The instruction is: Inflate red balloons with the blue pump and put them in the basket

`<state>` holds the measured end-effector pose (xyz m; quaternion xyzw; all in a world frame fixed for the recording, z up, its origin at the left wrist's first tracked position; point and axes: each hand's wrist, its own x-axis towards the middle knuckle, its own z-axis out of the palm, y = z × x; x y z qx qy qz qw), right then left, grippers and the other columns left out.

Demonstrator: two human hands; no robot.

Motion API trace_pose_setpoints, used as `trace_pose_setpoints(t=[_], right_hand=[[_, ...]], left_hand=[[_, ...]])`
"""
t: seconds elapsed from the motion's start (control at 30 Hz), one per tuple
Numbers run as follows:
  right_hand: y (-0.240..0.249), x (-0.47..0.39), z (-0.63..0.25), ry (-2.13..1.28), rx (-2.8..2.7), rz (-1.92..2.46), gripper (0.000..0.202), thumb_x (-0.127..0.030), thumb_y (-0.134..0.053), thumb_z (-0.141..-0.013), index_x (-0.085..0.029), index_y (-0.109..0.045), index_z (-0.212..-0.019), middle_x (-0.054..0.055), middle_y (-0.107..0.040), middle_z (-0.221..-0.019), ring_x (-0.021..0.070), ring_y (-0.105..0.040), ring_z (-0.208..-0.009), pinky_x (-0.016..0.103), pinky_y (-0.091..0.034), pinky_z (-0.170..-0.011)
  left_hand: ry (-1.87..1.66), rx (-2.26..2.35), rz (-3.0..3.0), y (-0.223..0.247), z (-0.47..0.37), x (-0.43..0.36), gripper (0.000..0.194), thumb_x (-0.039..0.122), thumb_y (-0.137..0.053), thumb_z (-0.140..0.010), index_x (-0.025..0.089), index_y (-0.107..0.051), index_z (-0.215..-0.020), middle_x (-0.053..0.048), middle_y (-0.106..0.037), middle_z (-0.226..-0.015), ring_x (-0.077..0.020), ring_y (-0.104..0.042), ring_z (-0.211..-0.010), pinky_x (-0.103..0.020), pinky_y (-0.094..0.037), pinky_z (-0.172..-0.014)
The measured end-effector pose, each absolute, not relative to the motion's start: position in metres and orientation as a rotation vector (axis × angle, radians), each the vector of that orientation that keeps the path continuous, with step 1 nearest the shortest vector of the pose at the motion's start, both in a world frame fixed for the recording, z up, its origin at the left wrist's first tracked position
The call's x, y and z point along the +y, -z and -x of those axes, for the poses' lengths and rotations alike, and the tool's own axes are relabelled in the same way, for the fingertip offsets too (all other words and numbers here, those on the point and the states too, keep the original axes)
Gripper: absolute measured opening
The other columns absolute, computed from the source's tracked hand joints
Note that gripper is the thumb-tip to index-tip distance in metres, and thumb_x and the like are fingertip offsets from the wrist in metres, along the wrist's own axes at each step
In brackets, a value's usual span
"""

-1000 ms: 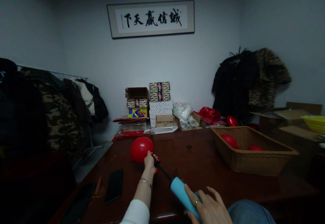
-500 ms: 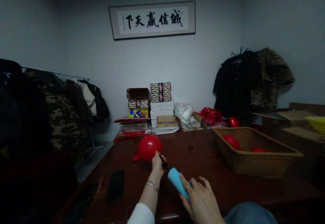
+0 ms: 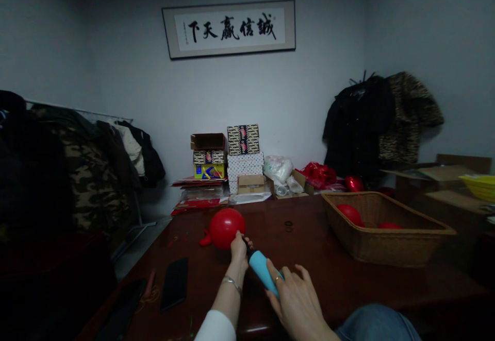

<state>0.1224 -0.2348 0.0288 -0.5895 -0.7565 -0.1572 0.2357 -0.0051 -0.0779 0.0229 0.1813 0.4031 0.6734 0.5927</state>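
A round, inflated red balloon (image 3: 227, 228) is above the dark table, just beyond my left hand (image 3: 240, 248). The fingers of that hand are closed around the balloon's neck, at the black nozzle end of a light blue hand pump (image 3: 264, 272). My right hand (image 3: 294, 295) grips the pump's blue body from its near end, thumb on one side, some fingers partly raised. The pump slants from the nozzle down toward my right. Behind the balloon's left side lies a small limp red balloon (image 3: 205, 238).
A wicker basket (image 3: 402, 240) with red balloons (image 3: 350, 215) stands at the right of the table (image 3: 305, 258). Two small dark rings (image 3: 289, 223) lie mid-table. A black phone (image 3: 174, 283) is at the left. Stacked boxes (image 3: 245, 168) and plastic bags (image 3: 279, 170) line the back.
My right hand and the pump body have shifted slightly up and left, closer to my left hand. The left hand stays at the balloon's neck. The view has turned a little.
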Motion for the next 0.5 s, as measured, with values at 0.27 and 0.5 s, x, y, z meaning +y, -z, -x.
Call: trace_pose_setpoints(t=[0.27,0.5], right_hand=[[-0.012,-0.246,-0.141,0.477,-2.098,1.493,0.058,-0.026,-0.059,-0.075,-0.026,-0.044,-0.131,0.001,-0.064,-0.087,0.0177,-0.061,-0.077,0.041,-0.026,-0.093],[0.004,-0.258,-0.159,0.619,-2.070,1.388,0.065,-0.028,-0.060,-0.070,-0.027,-0.040,-0.132,-0.002,-0.062,-0.079,0.0164,-0.060,-0.070,0.041,-0.026,-0.091]], left_hand=[[-1.635,0.910,-0.397,-0.023,0.023,-0.070,0.022,0.029,-0.044,-0.090,0.019,-0.041,-0.071,0.007,-0.040,-0.047,-0.0070,-0.039,-0.034,-0.017,-0.029,-0.037],[-1.662,0.939,-0.397,-0.031,0.045,-0.064,0.022,0.024,-0.041,-0.091,0.018,-0.041,-0.069,0.006,-0.041,-0.045,-0.0069,-0.039,-0.033,-0.017,-0.029,-0.036]])
